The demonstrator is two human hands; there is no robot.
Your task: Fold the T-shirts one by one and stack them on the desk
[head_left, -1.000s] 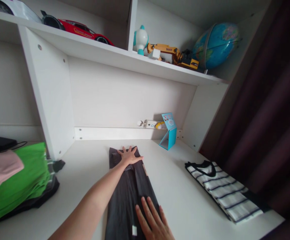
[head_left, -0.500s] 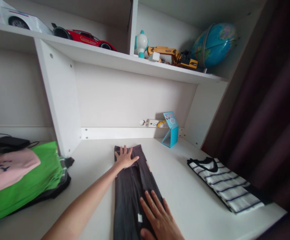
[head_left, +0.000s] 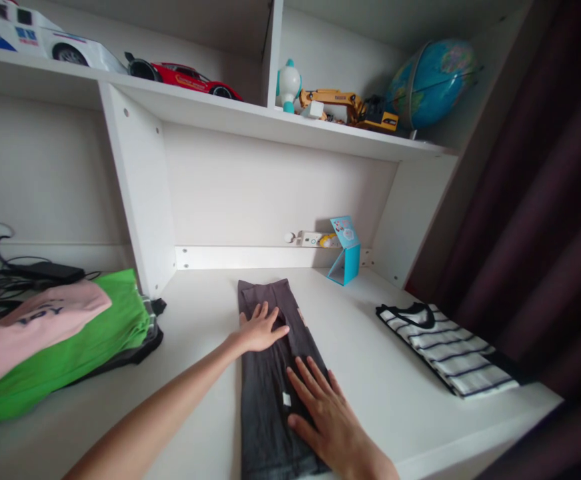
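Note:
A pair of dark grey trousers (head_left: 265, 420) lies lengthwise on the white desk (head_left: 205, 407), its waistband toward the back. A small white tag shows on the cloth. My left hand (head_left: 261, 330) rests flat on the upper part, just below the waistband, fingers spread. Lower down, my right hand (head_left: 323, 410) lies flat along the right edge of the trousers, its fingers stretched out and the thumb apart. Neither hand grips the cloth.
At the right lies a folded striped shirt (head_left: 445, 343). Stacked clothes, with a green garment (head_left: 77, 350) and a pink one (head_left: 45, 327), are at the left. A blue desk calendar (head_left: 347, 257) stands near a power strip (head_left: 313, 239). Toys and a globe (head_left: 433, 83) occupy the shelf above.
My left hand has slid down from the waistband toward me. My right hand stays flat on the trousers, whose lower end now shows. The view has shifted a little left.

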